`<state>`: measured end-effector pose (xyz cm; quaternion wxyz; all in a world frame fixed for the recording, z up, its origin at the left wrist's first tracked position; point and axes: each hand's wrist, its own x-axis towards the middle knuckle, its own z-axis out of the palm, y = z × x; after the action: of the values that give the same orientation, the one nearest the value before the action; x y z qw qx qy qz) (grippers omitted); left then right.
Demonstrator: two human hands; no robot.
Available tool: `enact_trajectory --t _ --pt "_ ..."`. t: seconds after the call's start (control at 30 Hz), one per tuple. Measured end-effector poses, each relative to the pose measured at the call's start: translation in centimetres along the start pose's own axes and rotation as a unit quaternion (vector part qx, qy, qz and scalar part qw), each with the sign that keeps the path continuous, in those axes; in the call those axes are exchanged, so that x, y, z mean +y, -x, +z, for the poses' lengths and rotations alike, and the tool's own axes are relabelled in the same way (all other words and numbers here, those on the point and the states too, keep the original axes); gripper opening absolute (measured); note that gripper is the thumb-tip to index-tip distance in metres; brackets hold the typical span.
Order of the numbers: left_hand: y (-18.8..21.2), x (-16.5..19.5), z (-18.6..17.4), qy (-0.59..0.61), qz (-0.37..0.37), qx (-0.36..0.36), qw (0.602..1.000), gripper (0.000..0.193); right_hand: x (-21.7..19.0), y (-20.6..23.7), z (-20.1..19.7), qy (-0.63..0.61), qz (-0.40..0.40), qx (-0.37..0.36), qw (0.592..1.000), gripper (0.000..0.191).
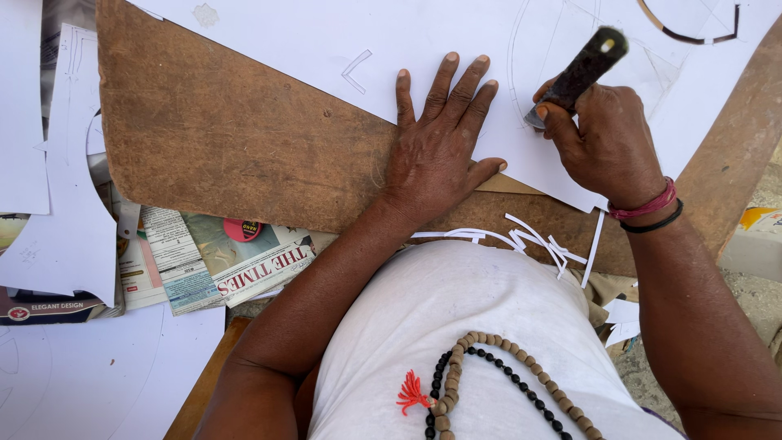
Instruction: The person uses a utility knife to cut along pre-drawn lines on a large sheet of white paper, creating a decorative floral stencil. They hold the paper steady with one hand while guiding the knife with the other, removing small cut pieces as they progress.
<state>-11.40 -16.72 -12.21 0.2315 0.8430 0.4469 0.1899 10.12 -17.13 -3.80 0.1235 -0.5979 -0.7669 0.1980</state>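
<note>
The left hand (436,151) lay flat with spread fingers on the white paper sheet (423,49), gripping nothing. At its 3 o'clock, the right hand (607,143) was clamped around a dark-handled knife (580,73), its tip touching the sheet. The sheet lay on a brown board (220,130) on the counter.

We are noting a matt, smooth white paper sheet (326,41) lying on a rough, fibrous brown board (220,138). The knife (580,73) handle is looking dark and worn.
</note>
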Motion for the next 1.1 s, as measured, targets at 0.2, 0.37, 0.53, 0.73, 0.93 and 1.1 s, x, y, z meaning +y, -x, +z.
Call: enact_trajectory --t 0.2,0.37,0.53,0.73,0.93,1.1 --pt "-0.2 0.2 -0.3 -0.006 0.002 0.007 1.0 0.1 0.4 0.1 -0.4 0.033 0.014 -0.027 0.999 0.015" --pt "-0.5 0.4 -0.5 -0.002 0.0 0.002 1.0 0.1 1.0 0.6 -0.1 -0.115 -0.004 0.044 0.992 0.014" --pt "-0.7 0.3 -0.3 -0.008 -0.006 -0.01 1.0 0.102 1.1 -0.2 2.2 -0.22 -0.007 0.138 0.966 0.016" --pt "-0.8 0.6 -0.3 -0.016 -0.006 -0.008 1.0 0.1 1.3 -1.8 2.9 -0.162 -0.02 0.151 0.975 0.014" --pt "-0.9 0.6 -0.4 -0.019 -0.014 -0.031 0.999 0.1 1.3 -1.8 3.0 -0.125 -0.028 0.145 0.981 0.014" --pt "-0.8 0.5 -0.3 -0.016 -0.009 -0.018 1.0 0.1 1.6 -1.9 3.3 -0.122 -0.031 0.15 0.981 0.018"
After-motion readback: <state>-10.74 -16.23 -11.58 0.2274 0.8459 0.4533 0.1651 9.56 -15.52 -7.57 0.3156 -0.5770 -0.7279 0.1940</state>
